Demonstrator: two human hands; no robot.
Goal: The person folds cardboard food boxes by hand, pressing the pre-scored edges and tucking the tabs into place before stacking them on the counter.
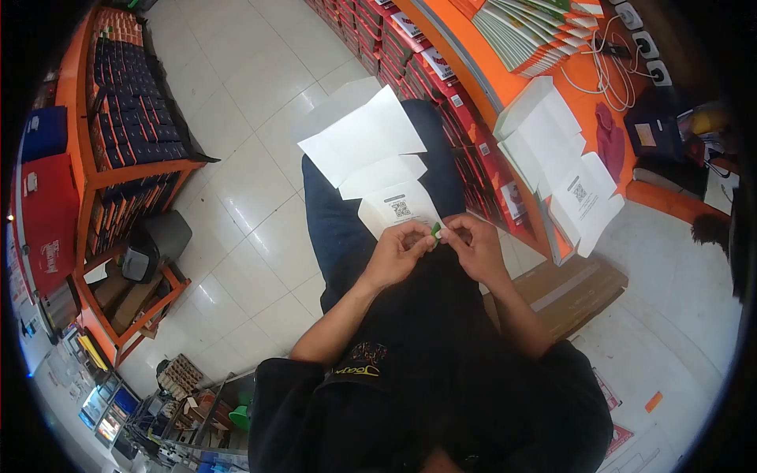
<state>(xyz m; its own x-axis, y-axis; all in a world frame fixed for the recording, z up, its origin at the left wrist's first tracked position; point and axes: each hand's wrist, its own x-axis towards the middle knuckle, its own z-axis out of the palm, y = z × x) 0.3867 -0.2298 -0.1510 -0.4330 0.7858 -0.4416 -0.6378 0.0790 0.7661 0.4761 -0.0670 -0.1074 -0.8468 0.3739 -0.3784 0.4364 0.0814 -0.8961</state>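
Over the lap, 2 hands (left (pixel 398 251), right (pixel 473 246)) pinching a green tab (pixel 435 229).

small green piece (pixel 435 229), white QR-printed flat box (pixel 398 207), white sheets (pixel 363 134), dark blue trousers (pixel 335 221), orange counter (pixel 505 87)

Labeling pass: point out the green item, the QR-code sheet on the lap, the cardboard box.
green item (pixel 435 229), head view, visible tip between both hands' fingers
QR-code sheet (pixel 394 206), head view, beside its code
cardboard box (pixel 572 292), head view, top flap
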